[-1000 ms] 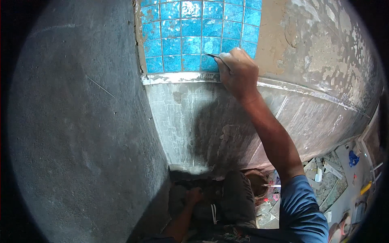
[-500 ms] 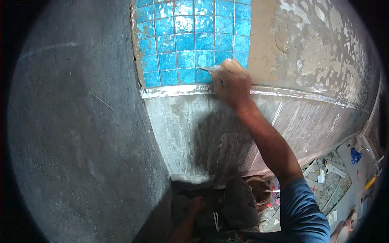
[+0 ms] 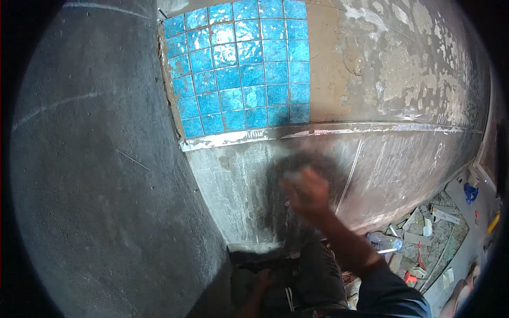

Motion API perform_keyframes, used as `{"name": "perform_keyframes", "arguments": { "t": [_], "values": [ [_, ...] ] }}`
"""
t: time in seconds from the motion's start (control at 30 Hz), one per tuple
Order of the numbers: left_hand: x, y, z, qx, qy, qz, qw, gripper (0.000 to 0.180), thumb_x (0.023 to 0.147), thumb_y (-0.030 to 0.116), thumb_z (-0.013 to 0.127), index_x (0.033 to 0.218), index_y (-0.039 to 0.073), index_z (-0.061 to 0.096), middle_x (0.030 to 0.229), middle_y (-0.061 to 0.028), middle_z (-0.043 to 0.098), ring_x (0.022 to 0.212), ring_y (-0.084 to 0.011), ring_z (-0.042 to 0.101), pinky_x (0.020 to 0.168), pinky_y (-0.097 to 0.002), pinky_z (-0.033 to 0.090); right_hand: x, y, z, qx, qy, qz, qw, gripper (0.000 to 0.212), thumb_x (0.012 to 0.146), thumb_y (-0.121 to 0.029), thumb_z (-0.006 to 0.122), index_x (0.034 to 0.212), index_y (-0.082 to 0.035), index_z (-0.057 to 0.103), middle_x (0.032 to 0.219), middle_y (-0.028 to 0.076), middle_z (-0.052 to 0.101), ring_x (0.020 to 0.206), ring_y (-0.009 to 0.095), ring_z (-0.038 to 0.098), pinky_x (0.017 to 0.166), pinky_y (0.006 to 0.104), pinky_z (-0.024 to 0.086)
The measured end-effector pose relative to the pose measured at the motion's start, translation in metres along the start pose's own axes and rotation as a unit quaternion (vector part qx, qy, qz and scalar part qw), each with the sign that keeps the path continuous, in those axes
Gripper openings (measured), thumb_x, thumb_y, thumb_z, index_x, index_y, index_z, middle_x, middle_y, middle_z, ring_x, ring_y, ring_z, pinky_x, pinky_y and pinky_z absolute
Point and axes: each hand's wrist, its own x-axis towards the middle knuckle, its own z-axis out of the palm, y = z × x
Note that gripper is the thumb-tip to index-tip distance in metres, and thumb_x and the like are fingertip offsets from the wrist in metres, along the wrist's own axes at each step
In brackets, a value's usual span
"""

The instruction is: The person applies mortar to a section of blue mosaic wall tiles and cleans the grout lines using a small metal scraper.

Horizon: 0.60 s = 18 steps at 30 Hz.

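Observation:
My right hand (image 3: 307,193) is smeared by motion in front of the grey lower wall, below the tiles. Its fingers look curled, with a pale smear at the fingertips; the thin pointed tool seen in it half a second ago is lost in the blur. Glossy blue square tiles (image 3: 229,77) in a grid, with thin joints between them, cover the wall above. A whitish ledge strip (image 3: 228,139) runs under their bottom row. Down in the shade by my legs is my left hand (image 3: 263,278), its fingers too dark to make out.
A dark grey wall (image 3: 101,159) rises close on the left. Brown mortar (image 3: 324,63) coats the wall right of the tiles, with patchy plaster (image 3: 400,69) beyond. Rubble (image 3: 427,236), a plastic bottle (image 3: 383,241) and a crumpled blue thing (image 3: 470,193) lie at lower right.
My right hand has dropped from the bottom tile rows to in front of the lower wall. The view has shifted, showing more of the tiles' top. My left hand stays low by my legs.

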Motion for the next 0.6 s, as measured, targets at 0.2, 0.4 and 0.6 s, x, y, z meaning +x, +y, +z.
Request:
{"name": "perform_keyframes", "arguments": {
  "t": [0.2,0.4,0.6],
  "values": [
    [0.010,0.047,-0.032,0.075,-0.041,-0.045,0.995,0.044,0.093,0.046,0.067,0.127,0.019,0.073,0.129,-0.0163,0.074,0.120,-0.0403,0.070,0.102,-0.0563,0.054,-0.290,0.035,-0.003,0.031,-0.189,0.391,0.900,0.022,0.090,-0.024,0.081,0.093,-0.003,0.077,0.090,0.020,0.075,0.088,0.037,0.075,0.076,0.0430,0.057],
    [0.016,0.064,-0.024,0.066,-0.079,-0.058,0.993,0.044,0.093,0.046,0.066,0.128,0.021,0.075,0.133,-0.0164,0.073,0.122,-0.0400,0.069,0.105,-0.0555,0.053,-0.154,0.078,-0.032,-0.012,-0.101,0.282,0.954,0.017,0.093,-0.020,0.075,0.092,-0.004,0.075,0.080,0.014,0.070,0.075,0.031,0.070,0.071,0.0422,0.055],
    [0.010,0.012,-0.003,0.049,-0.064,-0.013,0.997,0.047,0.092,0.046,0.069,0.126,0.013,0.076,0.127,-0.0198,0.074,0.119,-0.0412,0.069,0.105,-0.0561,0.052,0.157,0.013,-0.043,-0.063,0.003,-0.083,0.995,0.009,0.094,-0.014,0.076,0.095,-0.006,0.078,0.088,0.014,0.071,0.082,0.032,0.071,0.072,0.0451,0.055]
  ]
}}
